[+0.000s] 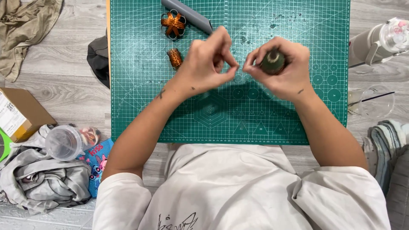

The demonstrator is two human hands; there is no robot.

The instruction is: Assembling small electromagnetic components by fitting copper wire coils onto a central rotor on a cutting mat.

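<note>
Pinched shut at the fingertips, the left hand (205, 64) seems to hold something too thin to make out, while the right hand's (279, 66) grip wraps a dark green spool (272, 61) above the green cutting mat (230, 110). Any fine strand between them could snap or slip if pulled unevenly. Fingers hide most of the spool.

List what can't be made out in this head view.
- Dark green spool: mostly hidden by the right hand.
- Anything pinched by the left hand: too thin to see.
- Grey tube: cut off by the top edge.
- Clear bottle: cut off by the right edge.
</note>
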